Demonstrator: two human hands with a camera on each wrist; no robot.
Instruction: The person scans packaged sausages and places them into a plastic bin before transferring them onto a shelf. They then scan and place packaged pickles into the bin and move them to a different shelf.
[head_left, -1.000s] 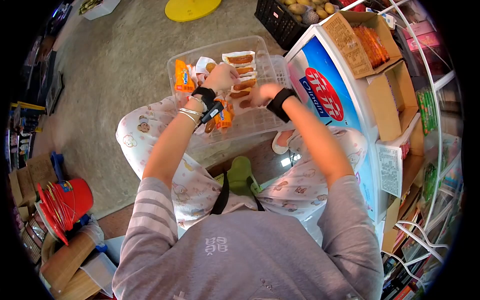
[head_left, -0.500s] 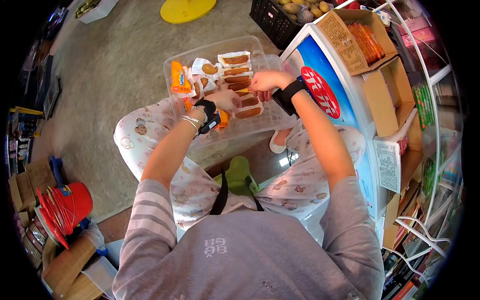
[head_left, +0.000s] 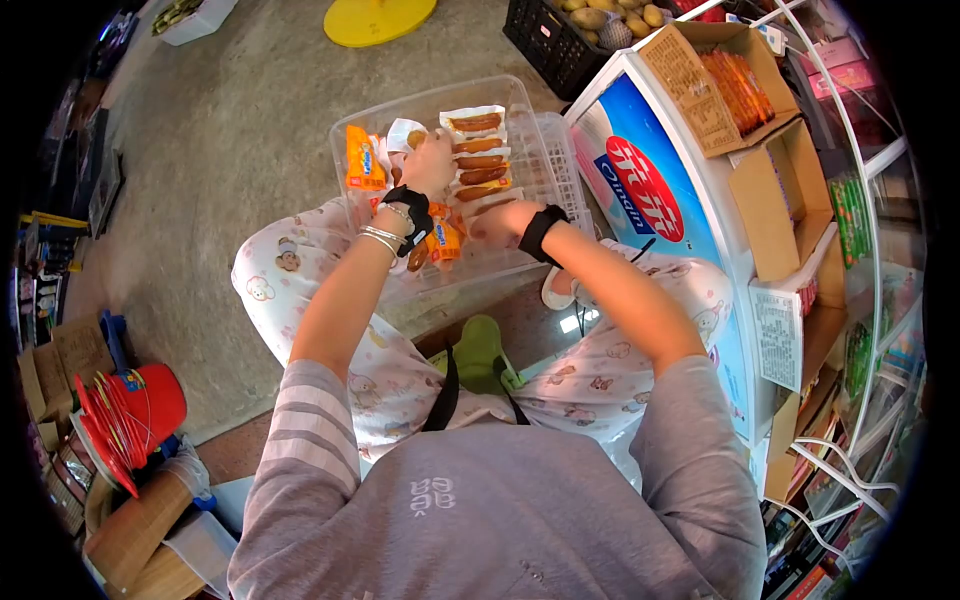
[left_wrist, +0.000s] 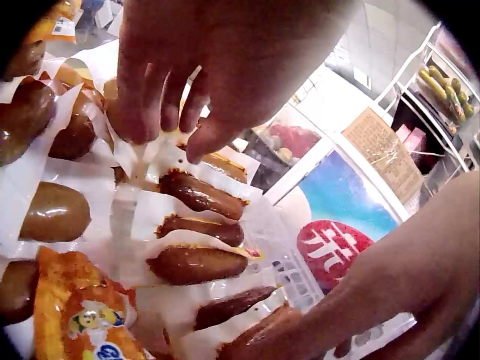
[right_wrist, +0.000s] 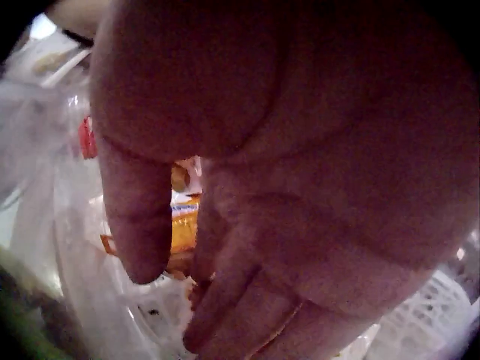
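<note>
In the head view a clear plastic bin (head_left: 392, 98) stands in front of the person's knees. Along its right side lies a column of vacuum-packed sausages (head_left: 480, 160), brown in white-backed packs. My left hand (head_left: 428, 165) reaches over the left end of the upper packs, fingers pointing down; the left wrist view shows the fingertips close over a pack with no item visibly gripped. My right hand (head_left: 505, 222) lies over the lowest packs, fingers extended in the right wrist view. Left of the column are rounded brown packed pieces (left_wrist: 56, 212) and orange printed packets (head_left: 364, 160).
A white lattice basket (head_left: 568, 165) stands against the bin's right side. Beyond it is a white chest with a blue and red panel (head_left: 640, 190), topped by open cardboard boxes (head_left: 780, 200). A black crate of potatoes (head_left: 545, 45) sits at the back.
My left hand moved down over the column, then back up and left. My right hand went up to the column's right end, then down to its lowest packs, where more sausages now lie.
</note>
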